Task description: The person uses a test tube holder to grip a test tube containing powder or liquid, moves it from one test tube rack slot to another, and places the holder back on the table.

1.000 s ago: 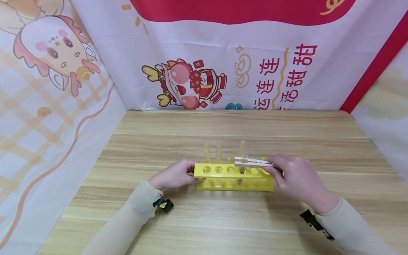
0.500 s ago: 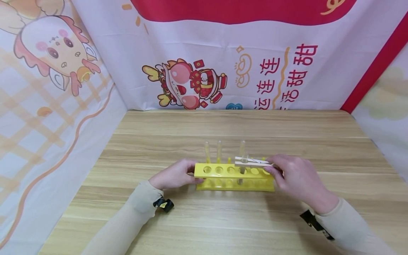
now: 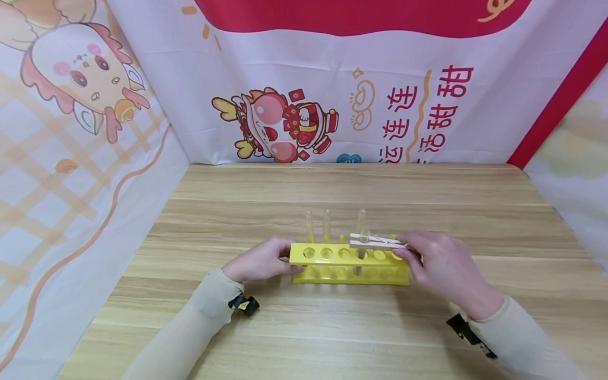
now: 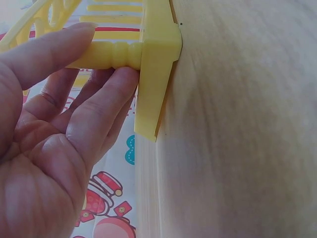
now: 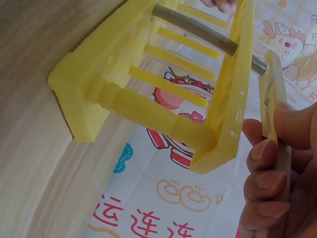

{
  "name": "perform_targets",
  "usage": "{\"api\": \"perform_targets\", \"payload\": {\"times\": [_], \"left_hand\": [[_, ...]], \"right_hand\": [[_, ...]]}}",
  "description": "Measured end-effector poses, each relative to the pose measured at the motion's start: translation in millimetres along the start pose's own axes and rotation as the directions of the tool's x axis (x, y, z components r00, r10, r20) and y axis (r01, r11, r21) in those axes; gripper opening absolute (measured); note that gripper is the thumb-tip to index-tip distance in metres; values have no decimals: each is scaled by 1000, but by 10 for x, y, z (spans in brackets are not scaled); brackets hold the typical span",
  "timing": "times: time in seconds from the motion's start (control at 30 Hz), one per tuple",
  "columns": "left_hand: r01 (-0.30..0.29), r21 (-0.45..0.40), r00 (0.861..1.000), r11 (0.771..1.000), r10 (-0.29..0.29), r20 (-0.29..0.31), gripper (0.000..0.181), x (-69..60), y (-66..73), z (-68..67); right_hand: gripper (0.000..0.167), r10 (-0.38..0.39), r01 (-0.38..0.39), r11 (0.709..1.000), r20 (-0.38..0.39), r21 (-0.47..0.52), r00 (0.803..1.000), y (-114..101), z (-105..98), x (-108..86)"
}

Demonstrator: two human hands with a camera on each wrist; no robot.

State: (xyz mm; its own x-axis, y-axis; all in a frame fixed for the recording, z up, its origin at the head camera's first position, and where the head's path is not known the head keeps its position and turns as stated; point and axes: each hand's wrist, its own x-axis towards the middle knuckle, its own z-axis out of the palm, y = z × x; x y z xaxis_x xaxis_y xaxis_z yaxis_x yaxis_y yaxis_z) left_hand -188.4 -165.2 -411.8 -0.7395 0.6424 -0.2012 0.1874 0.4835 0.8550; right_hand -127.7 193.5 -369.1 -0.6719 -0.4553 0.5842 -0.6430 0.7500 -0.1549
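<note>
A yellow test tube rack [image 3: 332, 260] stands on the table between the hands. My left hand [image 3: 261, 258] grips its left end post [image 4: 106, 55], thumb on one side and fingers on the other, as the left wrist view shows. My right hand [image 3: 442, 264] holds a wooden test tube clamp [image 3: 377, 245] by its handle. The clamp's far end is around the upper part of a test tube [image 5: 198, 29] with grey-brown contents. That tube stands upright through a hole in the rack, its lower end down by the base.
Three clear test tubes sit upside down on the rack's back pegs: a left one [image 3: 309, 227], a second one [image 3: 326, 226] and one behind the clamp [image 3: 362, 217]. A printed cloth [image 3: 285, 53] hangs at the table's [image 3: 332, 327] back edge, with printed side walls beyond.
</note>
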Motion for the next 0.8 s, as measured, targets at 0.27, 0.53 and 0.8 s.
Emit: {"api": "perform_targets", "payload": {"times": [0.27, 0.53, 0.8], "left_hand": [[-1, 4, 1000, 1000, 1, -3, 25, 2, -1, -2], [5, 24, 1000, 1000, -5, -8, 21, 17, -11, 0], [6, 27, 1000, 1000, -6, -8, 22, 14, -1, 1]], "right_hand": [[11, -37, 34, 999, -102, -31, 994, -7, 42, -19], [8, -39, 35, 999, -125, -39, 991, -36, 20, -5], [25, -53, 49, 998, -139, -34, 989, -38, -34, 26]]}}
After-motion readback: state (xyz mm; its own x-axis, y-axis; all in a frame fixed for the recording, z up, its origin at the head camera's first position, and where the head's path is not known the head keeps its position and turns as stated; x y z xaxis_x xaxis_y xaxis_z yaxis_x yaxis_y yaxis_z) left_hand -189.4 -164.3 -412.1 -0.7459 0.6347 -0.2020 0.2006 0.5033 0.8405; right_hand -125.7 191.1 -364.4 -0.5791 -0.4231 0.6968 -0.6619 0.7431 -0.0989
